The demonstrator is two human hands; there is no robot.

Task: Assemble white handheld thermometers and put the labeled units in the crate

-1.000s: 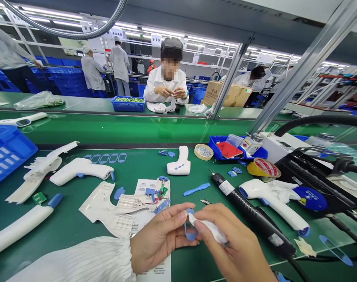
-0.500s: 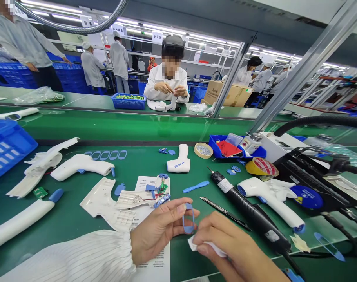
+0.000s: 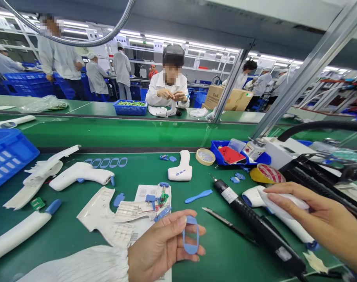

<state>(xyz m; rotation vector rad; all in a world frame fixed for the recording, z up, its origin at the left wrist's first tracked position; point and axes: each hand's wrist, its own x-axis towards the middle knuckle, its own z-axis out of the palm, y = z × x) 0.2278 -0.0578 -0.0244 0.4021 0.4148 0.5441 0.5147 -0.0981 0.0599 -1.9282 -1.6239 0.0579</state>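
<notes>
two hands are well apart: the left hand (image 3: 159,247) is half turned up, its thumb and bent fingers gripping a blue oval frame (image 3: 191,249) above the green table (image 3: 215,264). the right hand (image 3: 323,221) covers partly a smooth white housing (image 3: 252,196); its fingers are closed on a soft-looking white wipe (image 3: 288,203), cloth or paper, i cannot tell. the frame is thin, with a wide opening and broader lower end.

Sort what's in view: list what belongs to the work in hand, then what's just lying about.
Likely in the work:
- blue oval frame, held in the left hand
- white wipe, held in the right hand

Seemingly just lying about:
- knife
- black screwdriver
- flat blue tool
</notes>
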